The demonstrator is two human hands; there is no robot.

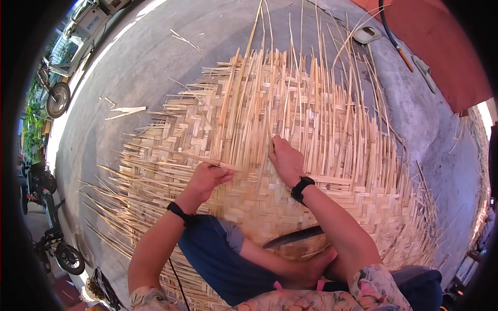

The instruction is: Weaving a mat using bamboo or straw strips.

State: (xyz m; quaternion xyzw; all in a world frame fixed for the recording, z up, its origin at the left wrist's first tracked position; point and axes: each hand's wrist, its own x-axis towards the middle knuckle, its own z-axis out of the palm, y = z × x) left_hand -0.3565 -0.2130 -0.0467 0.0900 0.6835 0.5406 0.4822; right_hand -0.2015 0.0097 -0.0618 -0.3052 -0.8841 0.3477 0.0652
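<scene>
A large half-woven mat of pale bamboo strips (259, 199) lies beneath me, its loose ends fanning out on the far and left sides. Near its middle, my left hand (206, 180) has its fingers curled at a bamboo strip (233, 167) that runs crosswise over the weave. To the right of it and slightly farther off, my right hand (286, 160) is closed in a pinch on a lengthwise bamboo strip (270, 122); the fingertips are partly hidden. A long, dark, curved blade (293, 237) rests on the mat close to my bare foot, its handle out of sight.
Long uncut strips (254, 31) stick out past the mat's far edge. Split scraps (124, 111) lie on the grey concrete floor (150, 62). A slipper (366, 34), a black hose (386, 23) and a red panel (441, 46) are at the far right; parked scooters (57, 233) stand left.
</scene>
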